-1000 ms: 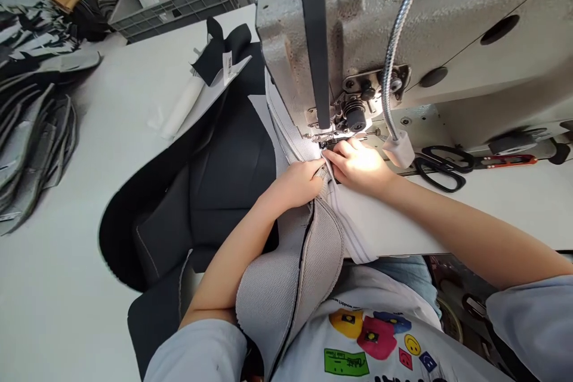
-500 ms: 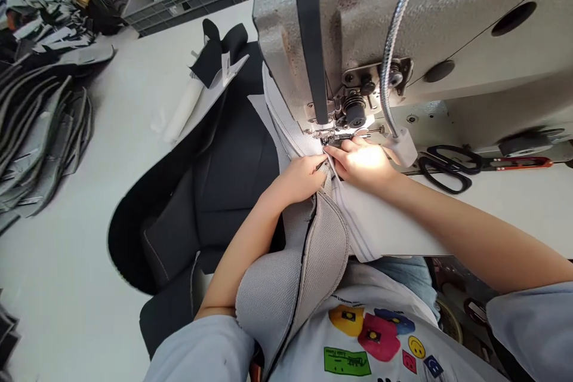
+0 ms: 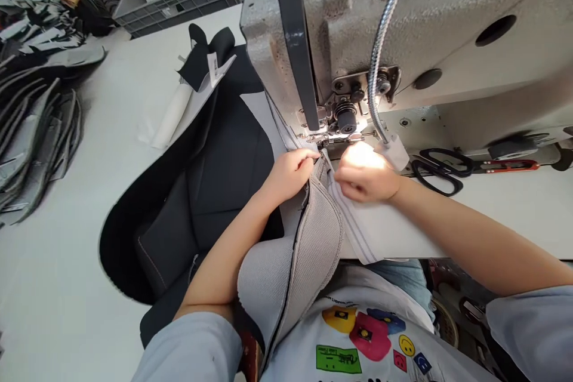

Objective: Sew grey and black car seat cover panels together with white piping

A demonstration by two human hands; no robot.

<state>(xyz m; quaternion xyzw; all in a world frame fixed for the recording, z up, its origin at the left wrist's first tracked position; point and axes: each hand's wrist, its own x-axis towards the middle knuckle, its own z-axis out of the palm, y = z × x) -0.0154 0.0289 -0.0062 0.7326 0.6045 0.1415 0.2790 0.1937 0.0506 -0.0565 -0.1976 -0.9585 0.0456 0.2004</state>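
A sewing machine stands before me, its lamp lighting the presser-foot area. My left hand pinches the edge of the grey mesh fabric just in front of the foot. From there the fabric folds over and hangs toward my lap, a dark edge running along it. My right hand is curled closed beside the foot, over a white strip with dark lines. Glare and the knuckles hide what its fingers hold, if anything. A black seat cover joined to pale fabric lies left of my left hand.
Black-handled scissors lie right of my right hand. A braided lamp cable comes down beside the needle area. Stacked fabric pieces rest on the white table at left. Behind stands a grey crate.
My right hand has drawn back from the presser foot, its extended fingers now curled. My left hand keeps its pinch on the grey mesh fabric. The whole view has shifted slightly.
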